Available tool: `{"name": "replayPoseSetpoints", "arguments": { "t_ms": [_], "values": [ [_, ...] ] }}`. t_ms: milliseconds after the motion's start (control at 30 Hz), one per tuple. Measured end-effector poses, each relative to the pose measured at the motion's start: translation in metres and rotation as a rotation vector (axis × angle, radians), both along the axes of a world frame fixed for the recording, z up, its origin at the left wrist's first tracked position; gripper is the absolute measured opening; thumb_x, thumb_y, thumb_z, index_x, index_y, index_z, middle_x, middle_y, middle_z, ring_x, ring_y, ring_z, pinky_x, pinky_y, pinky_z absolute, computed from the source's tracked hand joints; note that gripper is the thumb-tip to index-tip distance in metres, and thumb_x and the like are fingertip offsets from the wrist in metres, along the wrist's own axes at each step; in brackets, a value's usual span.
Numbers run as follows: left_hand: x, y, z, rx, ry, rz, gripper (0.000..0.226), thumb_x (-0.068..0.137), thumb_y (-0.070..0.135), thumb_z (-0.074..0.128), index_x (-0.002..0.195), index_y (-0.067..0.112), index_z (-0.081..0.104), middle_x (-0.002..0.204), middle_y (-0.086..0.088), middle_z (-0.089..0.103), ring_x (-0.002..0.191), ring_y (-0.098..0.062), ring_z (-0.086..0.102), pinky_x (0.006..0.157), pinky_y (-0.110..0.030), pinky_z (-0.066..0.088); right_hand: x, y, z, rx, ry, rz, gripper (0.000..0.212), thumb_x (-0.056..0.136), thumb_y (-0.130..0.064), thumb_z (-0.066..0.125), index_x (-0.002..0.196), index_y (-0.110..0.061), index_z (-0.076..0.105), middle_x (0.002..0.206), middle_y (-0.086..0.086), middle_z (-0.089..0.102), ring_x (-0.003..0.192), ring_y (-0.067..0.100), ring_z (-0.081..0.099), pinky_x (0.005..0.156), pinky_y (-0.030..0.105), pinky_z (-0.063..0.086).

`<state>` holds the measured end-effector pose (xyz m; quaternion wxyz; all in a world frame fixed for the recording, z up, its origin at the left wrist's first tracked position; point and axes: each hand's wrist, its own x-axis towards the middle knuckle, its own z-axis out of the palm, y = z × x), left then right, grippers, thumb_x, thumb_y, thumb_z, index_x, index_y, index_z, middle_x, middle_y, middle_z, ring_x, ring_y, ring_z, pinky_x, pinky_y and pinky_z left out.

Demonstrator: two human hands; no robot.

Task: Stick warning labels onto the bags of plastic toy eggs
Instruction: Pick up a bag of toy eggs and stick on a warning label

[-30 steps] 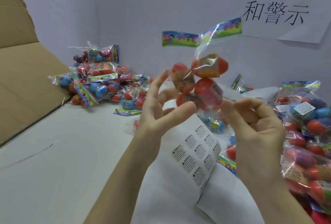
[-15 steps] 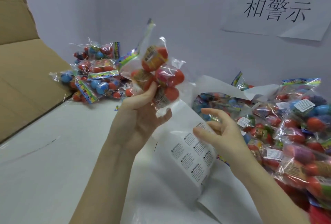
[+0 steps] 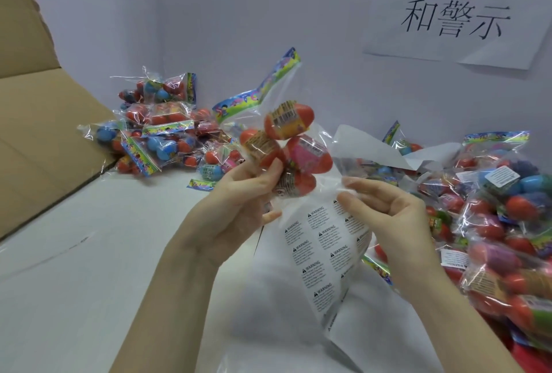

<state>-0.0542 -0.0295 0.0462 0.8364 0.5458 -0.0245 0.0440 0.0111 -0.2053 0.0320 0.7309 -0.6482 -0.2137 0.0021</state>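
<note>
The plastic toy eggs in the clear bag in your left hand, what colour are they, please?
Mostly orange-red plastic toy eggs, seen in the head view.

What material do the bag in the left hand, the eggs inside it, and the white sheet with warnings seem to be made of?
Clear crinkly bag: thin glossy plastic film, judging by its glare and creases. Orange-red toy eggs: probably smooth hard plastic with a soft shine. White warning-label sheet: likely paper stickers on a glossy backing, since it curls and reflects light.
</note>
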Motion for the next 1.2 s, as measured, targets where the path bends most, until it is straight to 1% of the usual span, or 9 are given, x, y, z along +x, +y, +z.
{"name": "replayPoseSetpoints", "arguments": {
  "t_ms": [67,133,200,300,467,700,900,1033,1200],
  "values": [
    [0.002,0.000,-0.002,0.041,0.042,0.008,0.020,0.071,0.026,0.062,0.090,0.020,0.069,0.094,0.002,0.072,0.094,-0.012,0.064,0.102,-0.055,0.031,0.000,-0.001,0.002,-0.009,0.008,0.044,0.017,0.066,-0.012,0.069,0.082,-0.018,0.070,0.072,-0.005,0.074,0.067,0.004,0.068,0.056,0.010,0.048],
    [0.003,-0.001,-0.004,0.050,0.060,-0.004,0.009,0.071,0.023,0.073,0.080,0.024,0.074,0.090,0.002,0.073,0.089,-0.010,0.066,0.091,-0.047,0.043,0.000,-0.002,0.003,-0.035,0.004,0.073,0.014,0.070,-0.011,0.067,0.082,-0.018,0.070,0.071,-0.004,0.074,0.066,0.003,0.068,0.056,0.009,0.048],
    [0.006,-0.002,-0.003,0.011,0.050,-0.004,0.014,0.067,0.026,0.069,0.078,0.021,0.076,0.087,-0.001,0.073,0.084,-0.009,0.068,0.084,-0.042,0.048,0.001,-0.002,0.004,-0.059,-0.015,0.084,0.014,0.074,-0.007,0.065,0.082,-0.018,0.069,0.071,-0.005,0.073,0.067,0.003,0.068,0.057,0.010,0.048],
    [0.011,-0.004,-0.005,-0.112,0.036,0.027,0.023,0.065,0.022,0.064,0.080,0.011,0.077,0.086,-0.007,0.073,0.082,-0.017,0.070,0.086,-0.039,0.053,0.001,-0.003,0.004,-0.081,-0.071,0.049,0.018,0.075,-0.003,0.066,0.079,-0.020,0.070,0.073,-0.009,0.073,0.070,0.003,0.069,0.059,0.011,0.050],
    [0.016,-0.008,-0.007,-0.258,0.041,0.088,0.029,0.071,0.013,0.059,0.096,0.002,0.068,0.098,-0.012,0.072,0.088,-0.022,0.070,0.088,-0.037,0.052,-0.002,0.000,-0.001,-0.167,-0.207,-0.088,0.027,0.070,-0.008,0.073,0.073,-0.034,0.070,0.072,-0.016,0.072,0.068,0.001,0.067,0.062,0.013,0.052],
    [0.017,-0.008,-0.008,-0.308,0.059,0.156,0.028,0.070,0.011,0.059,0.095,0.005,0.069,0.098,-0.009,0.072,0.089,-0.019,0.068,0.086,-0.035,0.053,-0.002,0.002,-0.005,-0.210,-0.296,-0.192,0.031,0.067,-0.007,0.077,0.069,-0.036,0.068,0.065,-0.024,0.068,0.062,-0.005,0.063,0.056,0.005,0.045],
    [0.015,-0.010,-0.007,-0.228,0.022,0.124,0.029,0.068,0.012,0.059,0.094,-0.001,0.064,0.086,-0.011,0.073,0.078,-0.020,0.071,0.081,-0.033,0.056,0.004,-0.002,-0.001,-0.227,-0.156,-0.114,0.018,0.067,-0.010,0.078,0.067,-0.025,0.068,0.065,-0.008,0.071,0.059,0.003,0.064,0.056,0.009,0.048],
    [0.017,-0.011,-0.008,-0.237,0.032,0.145,0.025,0.067,0.011,0.060,0.088,0.000,0.066,0.085,-0.011,0.074,0.078,-0.021,0.071,0.078,-0.032,0.057,0.006,-0.004,-0.001,-0.246,-0.103,-0.067,0.017,0.070,-0.007,0.076,0.069,-0.021,0.067,0.066,-0.010,0.071,0.063,0.002,0.065,0.057,0.009,0.048],
    [0.017,-0.013,-0.008,-0.247,0.041,0.171,0.028,0.066,0.010,0.059,0.091,0.000,0.066,0.086,-0.010,0.073,0.077,-0.020,0.071,0.082,-0.033,0.055,0.004,-0.003,-0.004,-0.301,-0.170,-0.128,0.019,0.072,-0.012,0.075,0.068,-0.027,0.065,0.069,-0.018,0.070,0.065,-0.003,0.065,0.053,0.005,0.045]
  ]
}}
